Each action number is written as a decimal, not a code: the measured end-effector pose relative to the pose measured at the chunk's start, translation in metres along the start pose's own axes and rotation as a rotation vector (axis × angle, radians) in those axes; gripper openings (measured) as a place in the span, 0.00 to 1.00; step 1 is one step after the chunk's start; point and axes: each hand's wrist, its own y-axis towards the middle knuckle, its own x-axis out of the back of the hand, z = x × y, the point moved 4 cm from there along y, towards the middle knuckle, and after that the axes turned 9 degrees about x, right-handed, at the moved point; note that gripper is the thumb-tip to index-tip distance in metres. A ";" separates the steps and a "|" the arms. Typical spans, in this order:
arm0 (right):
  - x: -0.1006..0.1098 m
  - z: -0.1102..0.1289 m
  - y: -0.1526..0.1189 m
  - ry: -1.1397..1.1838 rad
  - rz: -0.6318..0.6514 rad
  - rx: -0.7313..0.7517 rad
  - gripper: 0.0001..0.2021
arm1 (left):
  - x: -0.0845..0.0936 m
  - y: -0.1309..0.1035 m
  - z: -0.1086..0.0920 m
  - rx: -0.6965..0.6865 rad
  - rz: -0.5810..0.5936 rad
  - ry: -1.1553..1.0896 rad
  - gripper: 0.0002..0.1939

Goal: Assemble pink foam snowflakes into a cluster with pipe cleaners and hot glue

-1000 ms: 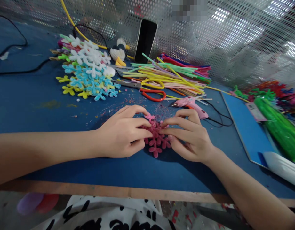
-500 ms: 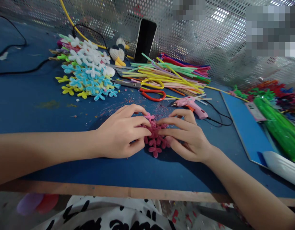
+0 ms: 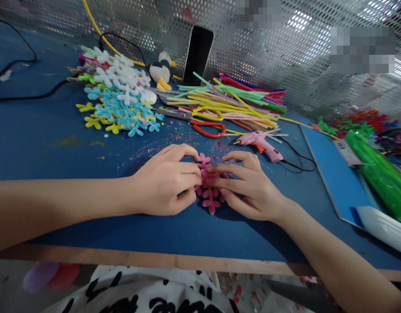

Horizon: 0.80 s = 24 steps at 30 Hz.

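Note:
On the blue table lies a pink pipe-cleaner snowflake point(image 3: 211, 203), made of small looped petals and partly covered by my fingers. From its left side my left hand point(image 3: 171, 180) grips it, fingers curled and fingertips pressed on its arms. My right hand point(image 3: 252, 184) reaches over it from the right with fingers stretched out and apart, the tips touching its middle. What lies under the fingertips is hidden. Beyond the hands rest scissors point(image 3: 207, 128) with red and yellow handles and a pink glue gun point(image 3: 261, 142).
At the back left is a pile of white, blue and yellow pipe-cleaner flowers point(image 3: 122, 95). Loose pipe cleaners point(image 3: 226, 102) lie behind the scissors, near a leaning phone point(image 3: 198, 54). To the right are a blue board point(image 3: 337, 178) and a green bundle point(image 3: 376, 174).
My right hand has shifted slightly left, its fingertips further over the pink snowflake. My left fingers have drawn back a little and closed up. The snowflake stays in nearly the same place.

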 end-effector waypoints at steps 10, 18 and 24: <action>0.007 0.002 -0.001 -0.043 -0.120 0.018 0.14 | 0.001 0.000 -0.001 -0.015 -0.027 0.030 0.11; 0.005 0.003 0.000 -0.062 -0.091 0.039 0.14 | 0.001 0.000 -0.002 -0.030 -0.011 0.042 0.11; 0.003 0.006 0.002 -0.096 -0.061 0.087 0.12 | 0.000 0.001 -0.002 0.004 0.009 0.039 0.11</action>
